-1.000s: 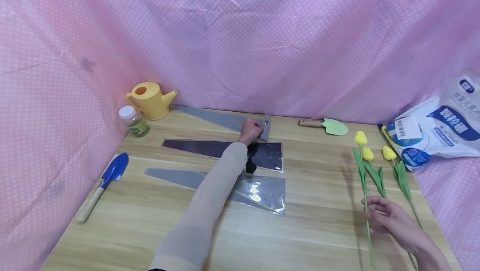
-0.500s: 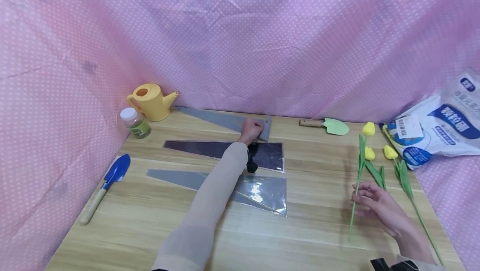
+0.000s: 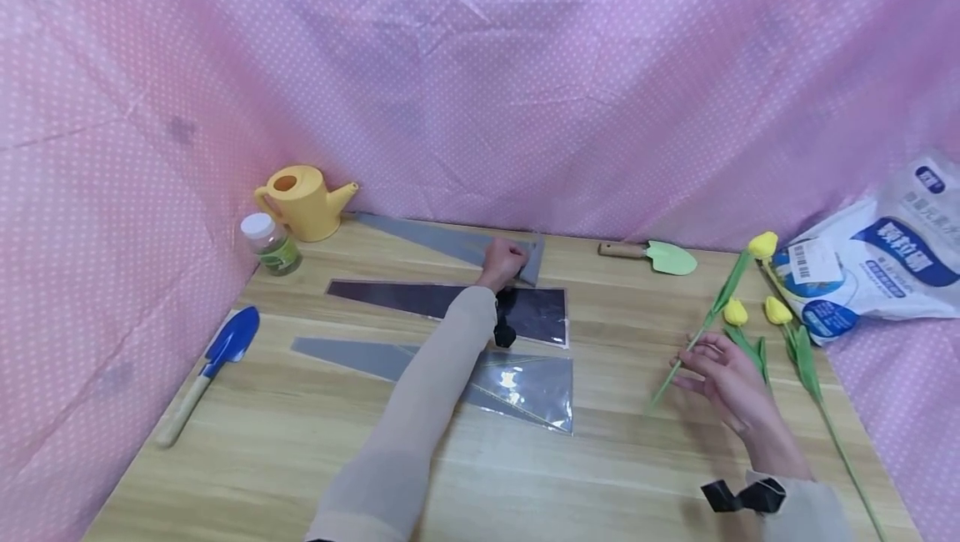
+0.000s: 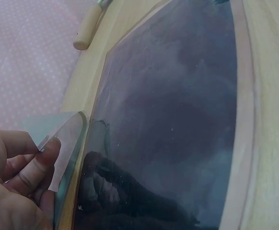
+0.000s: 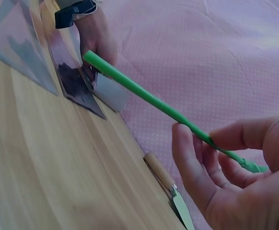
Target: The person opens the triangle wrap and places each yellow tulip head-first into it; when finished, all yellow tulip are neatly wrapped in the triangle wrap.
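Note:
In the head view my left hand (image 3: 502, 263) pinches the wide right end of a tapered grey see-through flower sleeve (image 3: 427, 233) at the table's back. Close up in the left wrist view, the lifted film (image 4: 67, 143) curves over the fingers. My right hand (image 3: 723, 383) holds an artificial yellow tulip (image 3: 729, 288) by its green stem (image 5: 144, 93) between thumb and fingers. The flower tilts up to the right, and the stem's lower end points left. Two more yellow tulips, one with its bloom (image 3: 735, 312) beside the right hand and another (image 3: 805, 358), lie on the table.
A dark sleeve (image 3: 382, 295) and a clear grey one (image 3: 536, 379) lie in front of the left hand. Around them are a yellow watering can (image 3: 303, 207), a lidded jar (image 3: 273, 248), a blue trowel (image 3: 232, 338), a green trowel (image 3: 670, 258) and a white bag (image 3: 885, 250).
My right hand has moved left and away from me with the tulip, whose bloom has swung right while the stem end has swung left. My left hand stays at the sleeve.

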`<action>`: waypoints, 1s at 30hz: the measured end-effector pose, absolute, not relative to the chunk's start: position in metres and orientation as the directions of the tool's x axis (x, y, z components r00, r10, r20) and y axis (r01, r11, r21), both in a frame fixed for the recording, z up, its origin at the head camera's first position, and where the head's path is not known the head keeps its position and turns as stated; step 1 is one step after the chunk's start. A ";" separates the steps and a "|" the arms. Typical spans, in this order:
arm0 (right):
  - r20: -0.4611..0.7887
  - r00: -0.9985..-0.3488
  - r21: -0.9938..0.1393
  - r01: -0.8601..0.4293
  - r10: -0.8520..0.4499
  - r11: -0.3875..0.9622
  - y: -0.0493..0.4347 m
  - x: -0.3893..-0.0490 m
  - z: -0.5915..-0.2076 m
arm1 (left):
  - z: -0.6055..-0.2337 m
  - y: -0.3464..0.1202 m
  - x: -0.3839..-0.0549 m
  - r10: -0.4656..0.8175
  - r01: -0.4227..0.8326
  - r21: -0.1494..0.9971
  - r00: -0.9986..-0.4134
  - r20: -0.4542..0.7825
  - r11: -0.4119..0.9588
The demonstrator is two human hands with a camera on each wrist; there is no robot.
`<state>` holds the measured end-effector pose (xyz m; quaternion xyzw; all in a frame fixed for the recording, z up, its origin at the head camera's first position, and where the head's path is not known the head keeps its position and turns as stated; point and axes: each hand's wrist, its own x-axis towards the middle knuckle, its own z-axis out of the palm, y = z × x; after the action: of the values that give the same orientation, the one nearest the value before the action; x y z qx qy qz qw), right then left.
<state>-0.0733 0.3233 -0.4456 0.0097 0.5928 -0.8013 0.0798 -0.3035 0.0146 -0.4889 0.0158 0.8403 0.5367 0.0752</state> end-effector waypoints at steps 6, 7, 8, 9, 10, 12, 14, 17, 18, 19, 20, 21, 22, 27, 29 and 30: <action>-0.091 -0.994 -0.927 0.106 -0.058 -0.360 0.312 -0.086 -0.442 | -0.490 0.015 -0.301 0.121 -0.039 0.905 -0.988 -0.099 0.424; -0.090 -0.995 -0.923 0.099 -0.042 -0.373 0.310 -0.089 -0.441 | -0.490 0.015 -0.301 0.123 -0.035 0.904 -0.988 -0.096 0.426; -0.087 -0.996 -0.918 0.090 -0.026 -0.386 0.308 -0.091 -0.440 | -0.490 0.015 -0.300 0.123 -0.029 0.903 -0.988 -0.090 0.428; -0.086 -0.996 -0.912 0.082 -0.007 -0.402 0.306 -0.094 -0.438 | -0.490 0.015 -0.300 0.124 -0.023 0.904 -0.989 -0.084 0.427; -0.086 -0.996 -0.907 0.072 0.014 -0.415 0.304 -0.097 -0.437 | -0.489 0.015 -0.300 0.124 -0.017 0.905 -0.989 -0.077 0.426; -0.086 -0.995 -0.897 0.054 0.052 -0.438 0.300 -0.104 -0.433 | -0.488 0.015 -0.300 0.120 -0.012 0.908 -0.990 -0.069 0.419; -0.091 -0.992 -0.884 0.042 0.082 -0.465 0.296 -0.110 -0.430 | -0.487 0.014 -0.299 0.118 -0.008 0.909 -0.991 -0.063 0.416; -0.101 -0.987 -0.871 0.027 0.126 -0.490 0.291 -0.120 -0.426 | -0.487 0.014 -0.299 0.115 -0.014 0.910 -0.991 -0.068 0.415; -0.105 -0.985 -0.866 0.024 0.135 -0.499 0.289 -0.123 -0.425 | -0.487 0.014 -0.299 0.115 -0.016 0.909 -0.991 -0.070 0.418; -0.109 -0.983 -0.859 0.019 0.146 -0.511 0.288 -0.126 -0.424 | -0.488 0.014 -0.300 0.113 -0.017 0.907 -0.991 -0.071 0.421; -0.113 -0.981 -0.854 0.016 0.156 -0.519 0.286 -0.128 -0.423 | -0.488 0.014 -0.300 0.111 -0.019 0.906 -0.991 -0.072 0.422; -0.119 -0.979 -0.851 0.014 0.167 -0.526 0.285 -0.131 -0.422 | -0.489 0.014 -0.300 0.110 -0.018 0.906 -0.991 -0.072 0.424; -0.125 -0.977 -0.844 0.015 0.170 -0.536 0.284 -0.133 -0.422 | -0.489 0.014 -0.300 0.109 -0.016 0.905 -0.992 -0.069 0.425; -0.179 -0.962 -0.831 0.037 0.204 -0.555 0.277 -0.146 -0.423 | -0.490 0.015 -0.302 0.112 -0.016 0.904 -0.991 -0.070 0.427; -0.199 -0.957 -0.831 0.051 0.209 -0.553 0.275 -0.151 -0.424 | -0.490 0.015 -0.304 0.116 -0.026 0.900 -0.990 -0.085 0.434; -0.201 -0.956 -0.831 0.052 0.211 -0.554 0.274 -0.153 -0.425 | -0.490 0.016 -0.305 0.117 -0.029 0.899 -0.989 -0.089 0.436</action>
<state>-0.1527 0.2742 -0.4247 0.1403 0.4700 -0.8702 -0.0457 -0.3049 0.0156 -0.4898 0.0259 0.8447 0.5302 0.0690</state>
